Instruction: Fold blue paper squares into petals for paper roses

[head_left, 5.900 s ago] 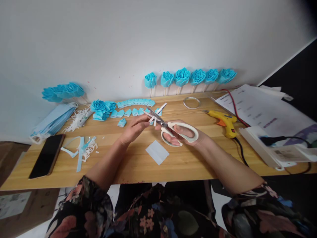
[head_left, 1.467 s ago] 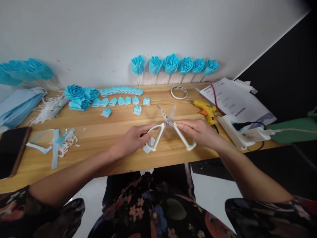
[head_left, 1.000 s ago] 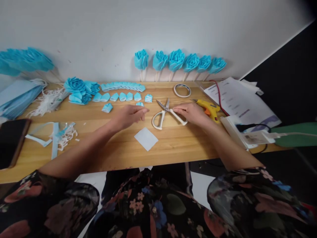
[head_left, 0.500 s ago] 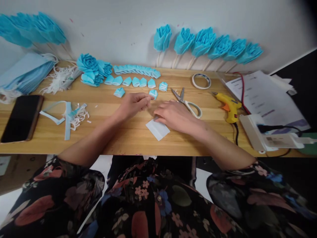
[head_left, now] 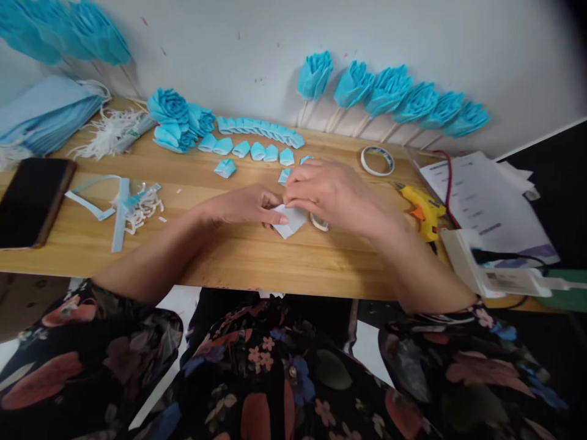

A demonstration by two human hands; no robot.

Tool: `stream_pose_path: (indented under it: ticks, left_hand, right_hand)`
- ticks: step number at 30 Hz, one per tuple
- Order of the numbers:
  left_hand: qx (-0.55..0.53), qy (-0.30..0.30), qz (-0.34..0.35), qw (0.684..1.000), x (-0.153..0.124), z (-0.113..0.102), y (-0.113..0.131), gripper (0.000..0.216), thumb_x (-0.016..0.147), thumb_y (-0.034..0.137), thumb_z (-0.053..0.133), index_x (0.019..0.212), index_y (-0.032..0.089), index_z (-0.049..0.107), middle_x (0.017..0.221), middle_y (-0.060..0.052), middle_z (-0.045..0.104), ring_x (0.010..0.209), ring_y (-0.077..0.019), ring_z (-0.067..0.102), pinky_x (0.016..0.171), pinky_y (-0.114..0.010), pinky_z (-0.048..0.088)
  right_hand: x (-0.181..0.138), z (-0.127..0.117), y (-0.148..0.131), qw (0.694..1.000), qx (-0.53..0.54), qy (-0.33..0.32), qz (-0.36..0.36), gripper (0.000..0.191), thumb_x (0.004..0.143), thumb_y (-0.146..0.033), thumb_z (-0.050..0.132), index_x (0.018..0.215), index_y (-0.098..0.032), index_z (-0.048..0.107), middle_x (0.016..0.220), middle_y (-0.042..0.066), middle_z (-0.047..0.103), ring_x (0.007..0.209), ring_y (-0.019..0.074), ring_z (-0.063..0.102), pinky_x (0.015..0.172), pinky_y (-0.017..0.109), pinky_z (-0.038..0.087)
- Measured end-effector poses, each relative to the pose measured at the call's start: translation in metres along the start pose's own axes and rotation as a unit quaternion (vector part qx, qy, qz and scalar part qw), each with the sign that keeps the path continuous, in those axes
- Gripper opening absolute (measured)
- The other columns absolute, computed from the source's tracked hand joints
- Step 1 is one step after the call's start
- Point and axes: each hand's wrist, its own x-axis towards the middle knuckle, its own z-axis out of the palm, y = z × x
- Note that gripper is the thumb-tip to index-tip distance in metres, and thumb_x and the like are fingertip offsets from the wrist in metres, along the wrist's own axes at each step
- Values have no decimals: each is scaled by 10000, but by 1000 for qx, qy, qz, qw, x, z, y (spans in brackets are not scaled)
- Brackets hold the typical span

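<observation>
A small white square piece of cloth-like material point(head_left: 290, 225) is held just above the wooden table, partly covered by fingers. My left hand point(head_left: 245, 206) grips its left side, thumb on top and fingers beneath. From above, my right hand point(head_left: 337, 190) pinches at the upper edge of the square with its fingertips. Under my right palm shows one handle loop of the scissors point(head_left: 320, 222); the blades are hidden. Close beyond my hands lie small folded blue pieces point(head_left: 225, 168), one of them point(head_left: 284, 177) half hidden by my right fingers.
Blue fabric flowers on sticks point(head_left: 376, 91) lean on the wall. Behind the folded pieces lie blue blooms point(head_left: 172, 116) and an overlapping blue strip point(head_left: 259, 129). A tape roll point(head_left: 376, 161), yellow glue gun point(head_left: 422, 211) and power strip point(head_left: 465, 260) stand right; a phone point(head_left: 34, 201), masks point(head_left: 46, 116) and scraps point(head_left: 120, 214) left.
My left hand has come down onto the white square and holds its left side. The square is raised from the table. My right hand now covers most of the scissors. The view has tilted slightly.
</observation>
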Motion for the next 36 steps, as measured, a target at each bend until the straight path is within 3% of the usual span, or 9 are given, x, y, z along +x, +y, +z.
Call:
stream_pose_path:
  ticks: [2,5,9,13,19,26,32,36]
  left_hand:
    - [-40,27,12,999,3,3,-5,140,769,264,782,748,129,750,655,-48,709,602,-153,646,592,-241,502]
    - [-173,107,40,978,9,8,-9,149,824,254,731,839,106,732,743,-77,737,608,-143,646,589,-247,520]
    - [-334,174,68,924,11,13,-5,166,863,230,676,941,85,703,840,-119,750,661,-159,679,588,-251,538]
    - [-370,195,62,906,11,14,0,196,905,233,620,992,72,690,941,-170,757,747,-200,718,591,-255,549]
    - [-393,195,70,896,11,12,0,242,943,248,577,1092,89,683,1037,-160,761,701,-163,710,631,-254,567]
    - [-392,180,59,900,11,17,-1,203,961,242,573,1038,94,688,982,-140,765,676,-147,704,632,-249,555]
    - [-357,175,79,914,12,17,-7,246,818,233,762,1022,105,707,936,-109,765,711,-154,708,687,-280,535]
    - [-319,202,92,921,12,16,-10,294,762,217,790,1026,106,724,899,-91,770,735,-164,706,709,-295,512]
  right_hand:
    - [1,0,1,998,6,64,7,224,1008,-310,506,1007,-285,728,1131,39,717,1075,267,628,964,464,494]
    - [-5,5,6,978,8,201,53,289,1014,-280,469,1216,-333,669,1277,37,680,1190,272,605,1042,494,475]
    - [-17,21,14,947,34,304,97,292,1020,-261,439,1189,-338,663,1164,57,729,1098,254,659,973,467,520]
    - [-23,40,16,939,98,298,140,239,1009,-243,453,1153,-271,642,1036,54,761,989,224,713,884,416,558]
    - [-25,50,20,950,132,256,123,252,974,-225,515,1197,-286,616,1146,50,743,1017,214,713,912,427,556]
    - [-22,56,23,941,144,274,134,132,928,-306,631,1046,-270,678,1005,35,749,908,212,692,859,406,544]
    - [-19,55,19,926,192,283,158,105,910,-337,630,881,-246,674,876,23,740,823,192,670,816,372,537]
    - [-16,57,18,908,241,283,193,115,884,-343,634,845,-240,666,839,16,732,787,178,662,794,355,537]
